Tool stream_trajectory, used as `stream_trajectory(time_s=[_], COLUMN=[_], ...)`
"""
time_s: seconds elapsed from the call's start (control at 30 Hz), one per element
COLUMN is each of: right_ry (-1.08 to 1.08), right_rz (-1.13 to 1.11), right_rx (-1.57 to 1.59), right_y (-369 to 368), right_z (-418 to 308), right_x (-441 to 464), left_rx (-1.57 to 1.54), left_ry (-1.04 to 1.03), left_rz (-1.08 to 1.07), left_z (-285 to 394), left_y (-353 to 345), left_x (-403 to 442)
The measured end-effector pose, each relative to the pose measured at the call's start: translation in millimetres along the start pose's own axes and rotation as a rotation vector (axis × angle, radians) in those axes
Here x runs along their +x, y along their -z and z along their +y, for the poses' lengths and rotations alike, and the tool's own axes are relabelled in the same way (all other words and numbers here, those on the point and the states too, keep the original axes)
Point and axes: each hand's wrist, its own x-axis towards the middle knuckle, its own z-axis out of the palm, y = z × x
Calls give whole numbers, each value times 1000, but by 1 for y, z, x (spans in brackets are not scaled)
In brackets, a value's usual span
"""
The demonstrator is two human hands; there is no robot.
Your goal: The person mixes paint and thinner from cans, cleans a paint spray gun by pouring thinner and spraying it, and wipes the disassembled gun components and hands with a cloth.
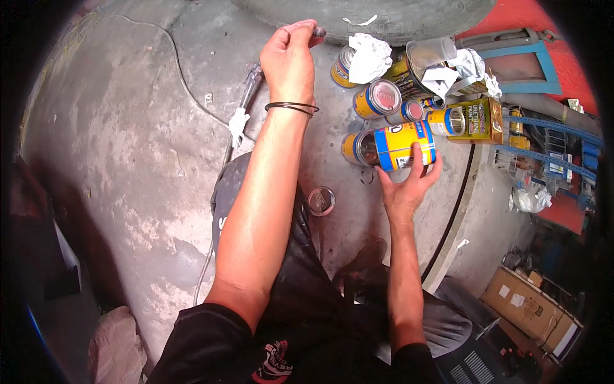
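My right hand (409, 185) grips a yellow and blue paint can (404, 146), which lies tipped on its side. Its left end is over or against the mouth of an open paint can (353, 148) with a dark inside. Farther up, my left hand (291, 54) is closed, wrist bent, around a small thing with a dark rounded end (320, 31); its kind I cannot make out. Between my arms a round metal lid (321, 201) rests on the floor. Past the tipped can stand a can with a reddish lid (385, 96) and a smaller lidded can (413, 111).
Crumpled white paper (369, 59) covers part of another can. A clear plastic cup (432, 53) sits among more paper, near a rectangular yellow urethane paint tin (484, 120). A hose (182, 73) crosses the concrete floor (134, 160). Metal shelves (550, 157) stand at right.
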Motion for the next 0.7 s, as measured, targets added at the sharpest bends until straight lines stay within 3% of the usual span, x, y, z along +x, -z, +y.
stream_trajectory(time_s=[0.23,0.57,0.7], right_ry=[63,20,11], right_rz=[94,29,23], right_rx=[32,52,-20], right_y=[27,-2,-5], right_z=[-23,-3,-5], right_x=[3,-7,-3], left_rx=[-22,-144,-35], left_ry=[-11,-2,18], left_rz=[3,34,-3], left_z=[-8,-3,-5], left_y=[-10,-14,-10], left_x=[-4,-4,-4])
